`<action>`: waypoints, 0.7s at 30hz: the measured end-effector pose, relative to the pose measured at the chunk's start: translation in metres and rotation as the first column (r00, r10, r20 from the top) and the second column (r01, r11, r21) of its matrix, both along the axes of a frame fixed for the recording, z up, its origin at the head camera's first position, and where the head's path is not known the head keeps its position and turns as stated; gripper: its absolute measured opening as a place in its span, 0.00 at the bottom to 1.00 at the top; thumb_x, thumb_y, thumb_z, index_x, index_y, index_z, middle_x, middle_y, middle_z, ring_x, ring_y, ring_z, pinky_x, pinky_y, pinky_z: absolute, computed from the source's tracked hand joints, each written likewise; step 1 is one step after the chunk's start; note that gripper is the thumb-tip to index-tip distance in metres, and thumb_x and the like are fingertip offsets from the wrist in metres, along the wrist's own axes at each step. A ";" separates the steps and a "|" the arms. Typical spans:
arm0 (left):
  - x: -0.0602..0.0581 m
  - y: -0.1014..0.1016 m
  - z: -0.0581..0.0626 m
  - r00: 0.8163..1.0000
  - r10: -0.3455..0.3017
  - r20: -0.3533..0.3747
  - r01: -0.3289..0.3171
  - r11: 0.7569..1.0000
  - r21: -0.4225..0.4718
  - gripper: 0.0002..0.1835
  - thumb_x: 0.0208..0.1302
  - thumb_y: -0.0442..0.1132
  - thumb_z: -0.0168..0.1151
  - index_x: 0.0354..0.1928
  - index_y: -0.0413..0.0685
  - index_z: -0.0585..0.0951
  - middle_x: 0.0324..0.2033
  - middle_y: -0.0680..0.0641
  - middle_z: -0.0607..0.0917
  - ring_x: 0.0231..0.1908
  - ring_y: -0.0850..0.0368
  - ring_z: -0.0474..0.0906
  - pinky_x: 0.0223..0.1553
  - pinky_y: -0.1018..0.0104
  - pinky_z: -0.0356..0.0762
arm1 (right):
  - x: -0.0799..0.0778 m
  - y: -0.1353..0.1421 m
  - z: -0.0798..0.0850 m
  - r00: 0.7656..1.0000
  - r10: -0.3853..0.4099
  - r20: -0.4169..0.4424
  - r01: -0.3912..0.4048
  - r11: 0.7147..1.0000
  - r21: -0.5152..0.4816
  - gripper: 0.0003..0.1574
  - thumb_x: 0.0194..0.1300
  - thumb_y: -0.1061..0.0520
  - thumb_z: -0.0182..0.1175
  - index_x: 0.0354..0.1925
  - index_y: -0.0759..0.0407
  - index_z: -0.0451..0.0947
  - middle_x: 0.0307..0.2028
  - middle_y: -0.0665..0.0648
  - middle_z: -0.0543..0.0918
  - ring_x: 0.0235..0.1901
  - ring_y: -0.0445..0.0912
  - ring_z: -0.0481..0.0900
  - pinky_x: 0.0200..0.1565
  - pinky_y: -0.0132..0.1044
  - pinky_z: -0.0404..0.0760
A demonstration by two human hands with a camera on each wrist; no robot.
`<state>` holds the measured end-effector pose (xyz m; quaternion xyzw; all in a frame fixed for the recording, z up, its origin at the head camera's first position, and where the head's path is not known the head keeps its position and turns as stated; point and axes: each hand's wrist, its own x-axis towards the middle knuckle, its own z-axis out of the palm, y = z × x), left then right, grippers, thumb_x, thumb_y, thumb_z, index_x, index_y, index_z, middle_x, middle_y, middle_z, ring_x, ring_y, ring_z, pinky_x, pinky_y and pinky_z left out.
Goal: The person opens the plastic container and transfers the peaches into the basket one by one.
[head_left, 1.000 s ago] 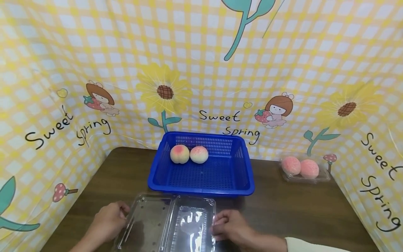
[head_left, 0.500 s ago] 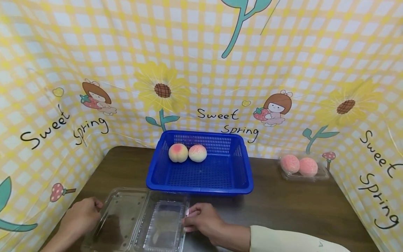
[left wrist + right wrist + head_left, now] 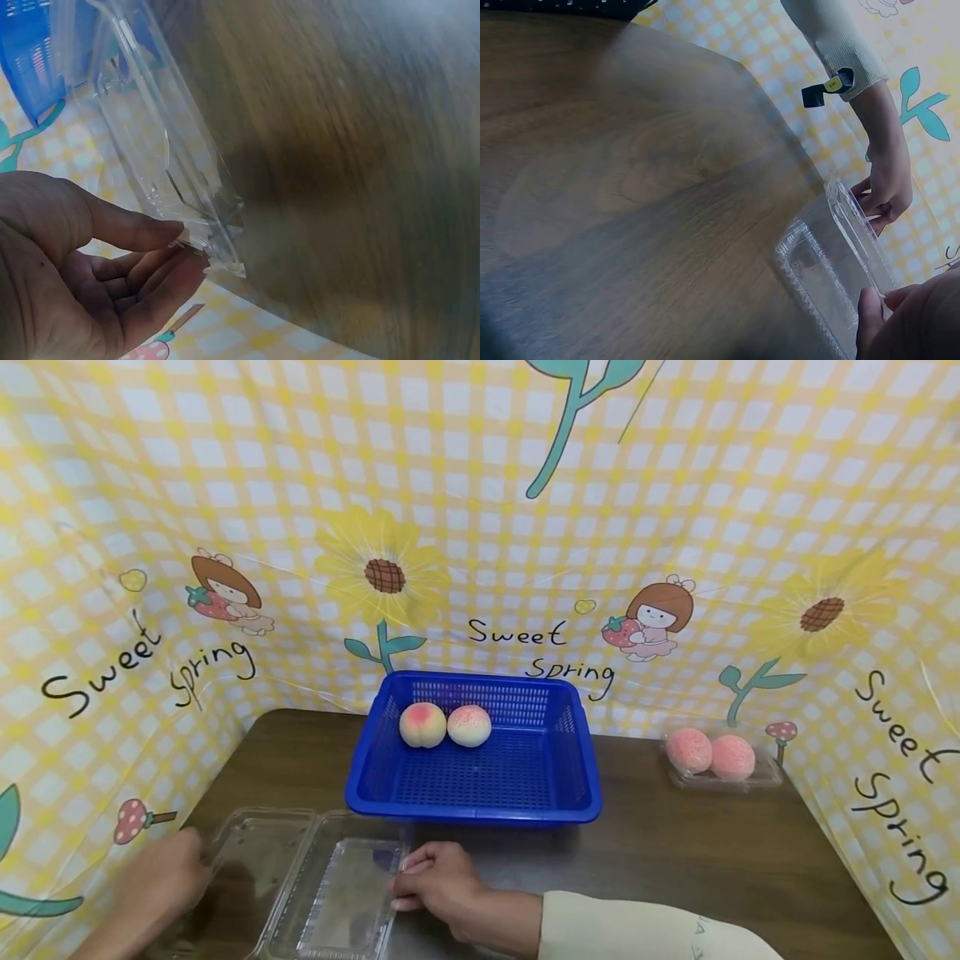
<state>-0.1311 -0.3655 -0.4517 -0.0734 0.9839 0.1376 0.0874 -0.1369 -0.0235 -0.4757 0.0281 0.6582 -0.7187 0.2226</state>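
Observation:
An opened clear plastic clamshell box (image 3: 341,902) lies at the front left of the table, its lid half to the left and its tray half to the right. My left hand (image 3: 161,877) is at the lid's outer edge; in the left wrist view, the thumb and fingers (image 3: 161,296) pinch a corner of the plastic. At the tray's right edge, my right hand (image 3: 442,889) pinches the rim between thumb and fingers. The right wrist view shows that grip too, with the thumb (image 3: 868,319) against the rim. Both halves hold nothing.
Behind the box stands a blue plastic basket (image 3: 480,810) holding two peaches, one yellowish (image 3: 423,727) and one speckled (image 3: 469,728). At the back right, a second clear box (image 3: 763,777) holds two pink peaches (image 3: 689,750). A checked cloth (image 3: 487,543) encloses the brown table (image 3: 660,852).
Both hands have moved left, taking the opened clear box along, away from in front of the basket's middle. The basket and peaches have stayed in place.

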 end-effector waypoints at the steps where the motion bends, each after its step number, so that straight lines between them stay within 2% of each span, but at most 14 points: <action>1: -0.001 -0.002 -0.001 1.000 0.001 0.010 -0.001 1.000 -0.009 0.06 0.49 0.32 0.59 0.21 0.44 0.72 0.16 0.50 0.72 0.18 0.55 0.67 0.16 0.62 0.63 | 0.000 -0.003 0.000 1.000 -0.002 0.003 0.002 1.000 -0.001 0.14 0.47 0.73 0.66 0.35 0.69 0.76 0.24 0.57 0.83 0.20 0.42 0.83 0.29 0.36 0.86; 6: -0.005 -0.008 -0.004 0.999 0.012 0.045 -0.010 0.999 -0.049 0.07 0.50 0.34 0.62 0.25 0.41 0.72 0.19 0.47 0.74 0.22 0.52 0.70 0.18 0.58 0.67 | -0.002 -0.014 -0.002 1.000 -0.001 0.018 0.000 1.000 0.017 0.13 0.48 0.72 0.67 0.34 0.67 0.77 0.23 0.56 0.83 0.20 0.42 0.84 0.29 0.36 0.86; 11: -0.006 -0.010 -0.008 0.999 0.003 0.045 0.000 0.997 -0.072 0.08 0.50 0.33 0.62 0.27 0.39 0.73 0.20 0.45 0.76 0.22 0.51 0.73 0.18 0.55 0.69 | -0.005 -0.018 -0.005 0.999 0.018 0.042 -0.020 0.999 0.041 0.13 0.49 0.70 0.68 0.34 0.66 0.77 0.24 0.55 0.82 0.20 0.42 0.84 0.30 0.36 0.87; 17: -0.006 -0.012 -0.019 0.999 -0.038 0.020 0.039 0.996 -0.075 0.04 0.52 0.31 0.60 0.26 0.39 0.74 0.19 0.46 0.77 0.21 0.51 0.73 0.18 0.56 0.68 | -0.007 -0.019 -0.004 0.998 0.040 0.043 -0.041 0.999 0.025 0.12 0.50 0.71 0.68 0.35 0.68 0.76 0.25 0.57 0.82 0.23 0.48 0.86 0.30 0.37 0.87; 21: -0.005 -0.011 -0.023 0.998 -0.058 0.000 0.058 0.995 -0.085 0.03 0.53 0.28 0.57 0.25 0.39 0.74 0.19 0.45 0.78 0.21 0.50 0.75 0.19 0.54 0.70 | -0.009 -0.015 -0.003 0.997 0.072 0.036 -0.074 0.996 0.042 0.13 0.51 0.67 0.70 0.36 0.68 0.77 0.26 0.56 0.84 0.25 0.49 0.87 0.32 0.39 0.87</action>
